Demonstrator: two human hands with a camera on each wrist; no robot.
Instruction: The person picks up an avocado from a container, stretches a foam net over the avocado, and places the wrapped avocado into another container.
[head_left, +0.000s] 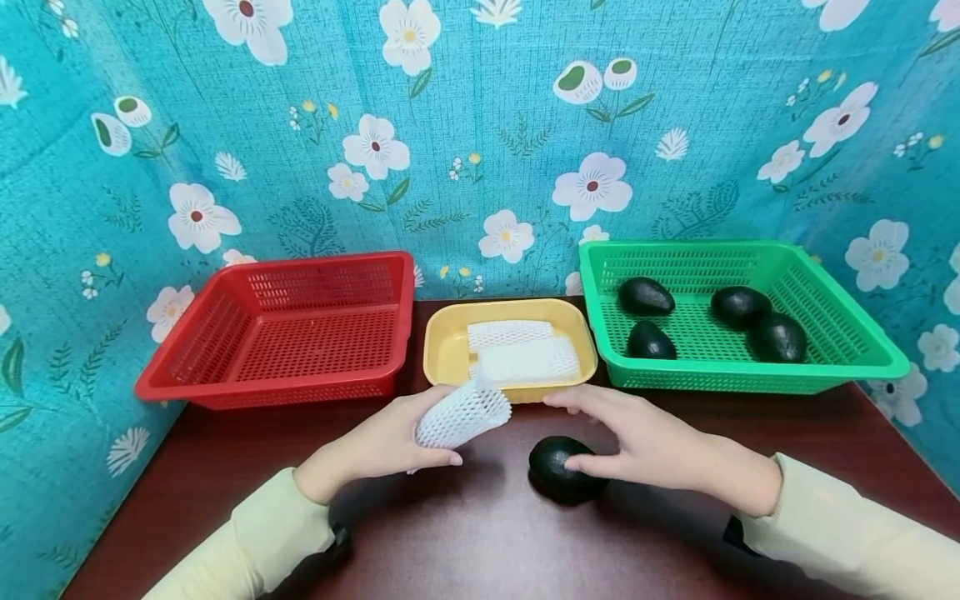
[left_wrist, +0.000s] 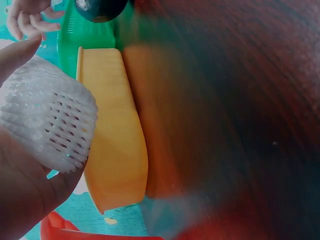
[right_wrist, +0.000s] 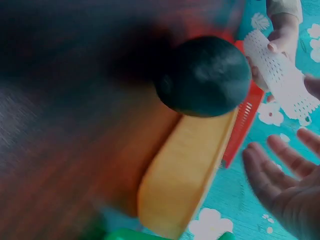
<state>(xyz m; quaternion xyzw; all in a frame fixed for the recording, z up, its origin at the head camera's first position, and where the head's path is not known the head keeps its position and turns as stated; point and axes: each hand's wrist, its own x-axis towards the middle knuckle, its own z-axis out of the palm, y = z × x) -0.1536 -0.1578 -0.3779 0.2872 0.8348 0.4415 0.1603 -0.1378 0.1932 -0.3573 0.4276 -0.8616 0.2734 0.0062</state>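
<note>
My left hand (head_left: 375, 437) grips a white foam mesh sleeve (head_left: 463, 415), fingers and thumb curled round it, just in front of the yellow basket. In the left wrist view the mesh sleeve (left_wrist: 45, 110) bulges out past the thumb. On the table, a dark green avocado (head_left: 553, 468) lies right of centre. Over it hovers my right hand (head_left: 648, 437), fingers spread; the thumb overlaps the avocado in the head view. From the right wrist, a gap shows between the right hand (right_wrist: 290, 185) and the avocado (right_wrist: 205, 77).
A yellow basket (head_left: 450, 310) at the back centre holds white mesh sleeves (head_left: 528, 358). To its left stands a red basket (head_left: 300, 387) with a bare slotted floor. On the right, a green basket (head_left: 750, 375) contains several avocados (head_left: 777, 337). A flowered blue cloth (head_left: 465, 192) hangs behind.
</note>
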